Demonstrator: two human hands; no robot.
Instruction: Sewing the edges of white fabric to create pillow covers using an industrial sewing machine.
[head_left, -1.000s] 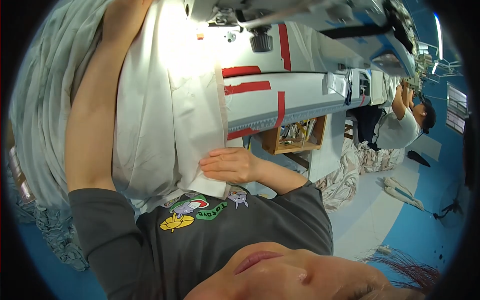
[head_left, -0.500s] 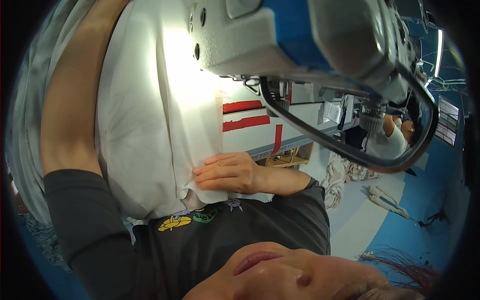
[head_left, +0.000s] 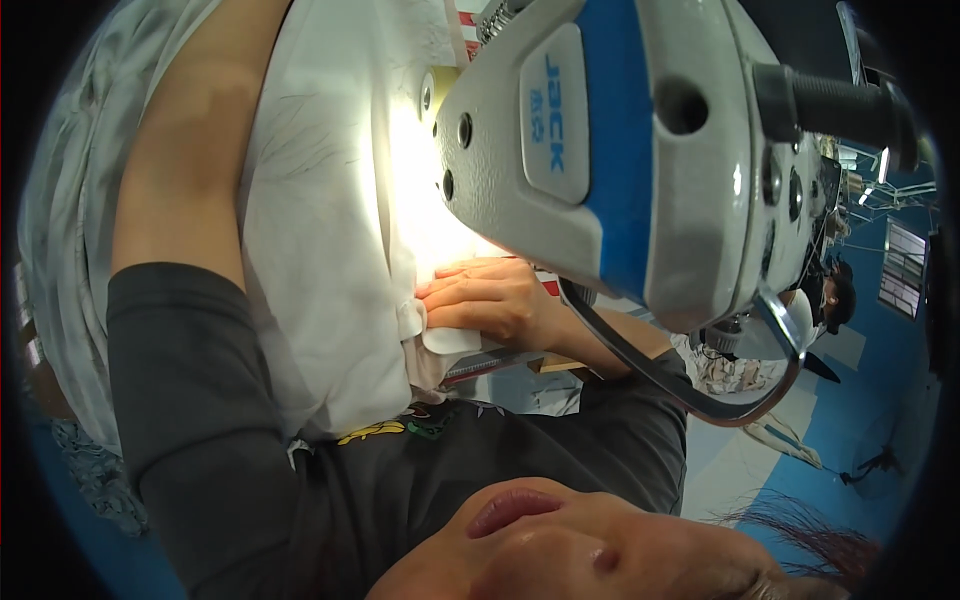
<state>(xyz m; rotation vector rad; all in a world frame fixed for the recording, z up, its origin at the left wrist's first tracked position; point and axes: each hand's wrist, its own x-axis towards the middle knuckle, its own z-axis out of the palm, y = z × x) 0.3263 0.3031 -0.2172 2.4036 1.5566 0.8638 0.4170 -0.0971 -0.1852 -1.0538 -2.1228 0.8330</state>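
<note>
A large spread of white cloth (head_left: 310, 260) runs down the left and middle of the view, beside a grey-white and blue sewing machine (head_left: 622, 150). My right hand (head_left: 490, 300) lies on the cloth's right edge just below the machine's bright light. Its fingers point left and press together on the cloth, which bunches at the fingertips; the thumb is hidden. A small flap of cloth hangs beneath the hand. My left forearm (head_left: 190, 190) reaches up over the cloth and leaves at the top edge, so my left hand is out of view. The needle area is lost in glare.
A bent dark metal bar (head_left: 690, 402) curves down from the machine above my right forearm. More pale cloth (head_left: 65, 240) is heaped at the far left. Another person (head_left: 832, 300) is at the right, beyond the machine. Fabric (head_left: 735, 368) lies piled on the floor there.
My right hand has moved up toward the light, and the bunched cloth edge has moved up with it. The machine sits differently in view, showing more of its front.
</note>
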